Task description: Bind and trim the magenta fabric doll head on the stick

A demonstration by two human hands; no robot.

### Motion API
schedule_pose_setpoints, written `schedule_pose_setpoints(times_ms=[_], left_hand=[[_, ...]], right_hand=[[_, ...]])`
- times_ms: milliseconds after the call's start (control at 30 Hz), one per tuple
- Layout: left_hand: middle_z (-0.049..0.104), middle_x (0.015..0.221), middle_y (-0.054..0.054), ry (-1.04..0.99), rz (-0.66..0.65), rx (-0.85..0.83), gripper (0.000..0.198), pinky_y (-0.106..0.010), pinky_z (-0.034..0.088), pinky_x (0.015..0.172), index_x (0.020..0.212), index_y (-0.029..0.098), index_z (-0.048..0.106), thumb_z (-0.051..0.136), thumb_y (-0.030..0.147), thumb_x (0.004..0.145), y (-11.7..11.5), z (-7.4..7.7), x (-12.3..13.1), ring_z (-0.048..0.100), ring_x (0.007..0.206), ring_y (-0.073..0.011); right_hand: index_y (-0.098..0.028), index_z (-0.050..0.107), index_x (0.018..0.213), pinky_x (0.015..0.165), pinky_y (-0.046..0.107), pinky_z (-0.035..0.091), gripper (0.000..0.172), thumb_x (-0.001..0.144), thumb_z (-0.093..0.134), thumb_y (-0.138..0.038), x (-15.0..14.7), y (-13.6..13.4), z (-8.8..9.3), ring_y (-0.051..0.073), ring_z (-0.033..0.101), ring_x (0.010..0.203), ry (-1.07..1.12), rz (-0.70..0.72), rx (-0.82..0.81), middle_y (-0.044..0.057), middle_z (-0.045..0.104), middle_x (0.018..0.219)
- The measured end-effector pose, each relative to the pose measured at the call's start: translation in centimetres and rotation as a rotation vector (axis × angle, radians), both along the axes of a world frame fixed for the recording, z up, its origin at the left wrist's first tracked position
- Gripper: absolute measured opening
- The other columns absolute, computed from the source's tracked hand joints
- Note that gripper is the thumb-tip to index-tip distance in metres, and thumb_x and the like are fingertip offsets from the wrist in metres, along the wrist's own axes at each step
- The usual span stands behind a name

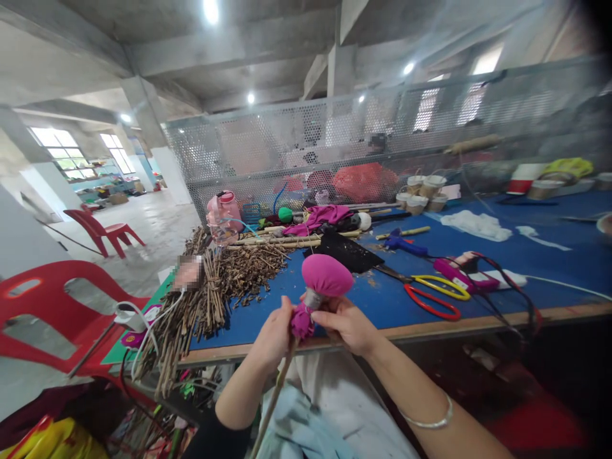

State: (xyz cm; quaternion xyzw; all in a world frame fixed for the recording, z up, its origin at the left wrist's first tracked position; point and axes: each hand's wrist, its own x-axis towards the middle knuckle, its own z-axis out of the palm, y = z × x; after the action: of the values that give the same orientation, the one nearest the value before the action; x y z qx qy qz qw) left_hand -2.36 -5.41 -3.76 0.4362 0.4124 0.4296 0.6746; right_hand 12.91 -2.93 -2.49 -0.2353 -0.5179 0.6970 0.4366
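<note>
A magenta fabric ball (pixel 327 275) with a rounded top is bound at its neck by a grey band (pixel 313 299), with gathered cloth below. My left hand (pixel 277 331) closes on the gathered cloth from the left, beside a thin stick (pixel 276 395) that runs down toward my lap. From the right, my right hand (pixel 347 324) pinches the neck near the band. Behind the ball lies a black cloth (pixel 342 250). Scissors with red and yellow handles (pixel 433 296) rest on the blue table to the right.
Bundled twigs (pixel 210 287) cover the left of the blue table (pixel 411 331). A pink jug (pixel 224 213) and magenta cloth (pixel 325 218) stand farther back. A glue gun (pixel 405 243), a purple power strip (pixel 466 275) with cables and small pots (pixel 425 191) are at right. Red chairs (pixel 62 312) stand left.
</note>
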Motion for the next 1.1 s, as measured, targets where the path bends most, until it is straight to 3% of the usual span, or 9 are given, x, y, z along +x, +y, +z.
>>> schedule_pose_setpoints(times_ms=[100, 233, 367, 467, 567, 733, 900, 967, 1100], left_hand=[[0.063, 0.084, -0.005, 0.119, 0.124, 0.248, 0.059, -0.028, 0.044, 0.073, 0.103, 0.016, 0.06, 0.035, 0.066, 0.085, -0.2, 0.2, 0.5, 0.057, 0.079, -0.0177], [0.059, 0.076, -0.003, 0.354, 0.226, 0.434, 0.045, -0.024, 0.039, 0.065, 0.089, 0.015, 0.061, 0.042, 0.056, 0.087, -0.4, -0.6, 1.4, 0.051, 0.071, -0.0157], [0.046, 0.057, 0.003, 0.347, 0.389, 0.37, 0.049, -0.022, 0.03, 0.049, 0.071, 0.017, 0.051, 0.042, 0.064, 0.082, 0.1, -1.3, 1.5, 0.038, 0.051, -0.0107], [0.033, 0.048, 0.008, 0.202, 0.383, 0.206, 0.055, -0.02, 0.021, 0.04, 0.068, 0.02, 0.041, 0.043, 0.075, 0.073, 0.3, -0.9, 1.1, 0.026, 0.041, -0.0068], [0.027, 0.045, 0.01, 0.082, 0.318, 0.098, 0.06, -0.017, 0.016, 0.038, 0.065, 0.022, 0.034, 0.048, 0.08, 0.065, 0.3, -0.4, 1.0, 0.019, 0.039, -0.0045], [0.022, 0.043, 0.012, -0.027, 0.215, -0.01, 0.062, -0.015, 0.013, 0.034, 0.063, 0.022, 0.031, 0.052, 0.08, 0.061, -0.1, 0.3, 0.9, 0.013, 0.038, -0.0027], [0.021, 0.043, 0.012, -0.124, 0.101, -0.093, 0.061, -0.013, 0.015, 0.034, 0.062, 0.021, 0.031, 0.056, 0.077, 0.064, -1.2, 1.4, 0.2, 0.012, 0.036, -0.0015], [0.019, 0.041, 0.013, -0.182, -0.063, -0.173, 0.06, -0.013, 0.013, 0.033, 0.06, 0.02, 0.032, 0.057, 0.074, 0.065, -1.3, 1.6, -0.1, 0.01, 0.035, -0.001], [0.016, 0.037, 0.011, -0.326, -0.535, -0.379, 0.053, -0.014, 0.005, 0.03, 0.056, 0.019, 0.038, 0.046, 0.066, 0.079, -0.4, 0.9, -0.5, 0.004, 0.031, -0.0014]], right_hand=[[-0.017, 0.063, 0.07, 0.05, 0.023, 0.039, 0.024, 0.06, 0.079, -0.031, -0.6, -0.2, -0.2, 0.009, 0.044, 0.049, -0.007, -0.113, -0.02, -0.005, 0.049, 0.05], [-0.017, 0.061, 0.067, 0.055, 0.025, 0.041, 0.024, 0.064, 0.075, -0.036, -0.8, -0.4, -0.4, 0.012, 0.047, 0.055, -0.033, -0.134, 0.018, -0.004, 0.045, 0.05], [-0.017, 0.059, 0.082, 0.055, 0.024, 0.037, 0.027, 0.072, 0.067, -0.04, -0.1, -0.2, -0.6, 0.012, 0.043, 0.058, -0.237, -0.217, 0.142, -0.003, 0.049, 0.059], [-0.015, 0.055, 0.071, 0.053, 0.023, 0.031, 0.032, 0.075, 0.062, -0.046, 0.7, -0.6, -0.6, 0.009, 0.034, 0.055, -0.375, -0.235, 0.204, -0.004, 0.043, 0.058], [-0.016, 0.048, 0.058, 0.048, 0.023, 0.024, 0.04, 0.076, 0.06, -0.051, 1.2, -1.4, -0.2, 0.008, 0.027, 0.052, -0.36, -0.218, 0.246, -0.005, 0.034, 0.054], [-0.016, 0.049, 0.062, 0.044, 0.023, 0.017, 0.038, 0.077, 0.063, -0.049, 1.6, -2.2, -0.4, 0.006, 0.022, 0.046, -0.207, -0.211, 0.199, -0.007, 0.032, 0.05], [-0.016, 0.051, 0.063, 0.041, 0.021, 0.015, 0.038, 0.071, 0.07, -0.048, 1.4, -1.1, -1.6, 0.004, 0.02, 0.042, -0.124, -0.18, 0.127, -0.008, 0.031, 0.049], [-0.015, 0.053, 0.062, 0.041, 0.021, 0.017, 0.038, 0.068, 0.072, -0.047, 1.2, -0.4, -2.0, 0.004, 0.024, 0.043, -0.114, -0.168, 0.15, -0.007, 0.035, 0.05], [-0.015, 0.059, 0.07, 0.043, 0.02, 0.024, 0.039, 0.062, 0.076, -0.049, 1.1, 0.8, -2.5, 0.005, 0.028, 0.043, -0.109, -0.118, 0.154, -0.007, 0.038, 0.048]])
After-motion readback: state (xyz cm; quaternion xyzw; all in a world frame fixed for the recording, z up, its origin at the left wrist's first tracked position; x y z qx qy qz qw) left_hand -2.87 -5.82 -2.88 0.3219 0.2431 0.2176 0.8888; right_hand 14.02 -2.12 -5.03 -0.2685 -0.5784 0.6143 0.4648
